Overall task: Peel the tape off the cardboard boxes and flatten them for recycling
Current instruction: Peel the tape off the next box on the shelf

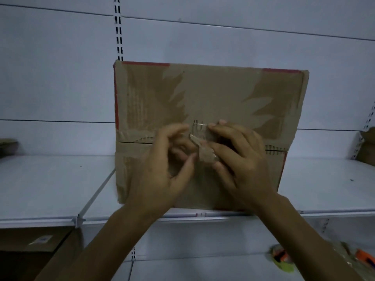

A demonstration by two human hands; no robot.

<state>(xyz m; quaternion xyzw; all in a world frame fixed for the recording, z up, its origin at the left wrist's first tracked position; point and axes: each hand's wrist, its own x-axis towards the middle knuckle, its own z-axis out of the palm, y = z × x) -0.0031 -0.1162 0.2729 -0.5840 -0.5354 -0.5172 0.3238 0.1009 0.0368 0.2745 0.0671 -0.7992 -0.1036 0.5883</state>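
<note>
A brown cardboard box [211,94] with red edges stands on a white metal shelf [50,185], its flap side facing me. Torn patches mark where tape has come away. A seam runs across its middle with tape [129,136] still along the left part. My left hand [162,169] has its fingers curled at the seam's centre, and whether they touch the tape there is unclear. My right hand [241,159] pinches a crumpled, lifted strip of tape [205,153] between thumb and fingers.
White slotted back panels rise behind the box. A flattened cardboard piece with a label [38,240] lies on the lower shelf at left. An orange tool [365,258] and a colourful wad [281,258] lie at lower right. More cardboard [367,147] sits at the right edge.
</note>
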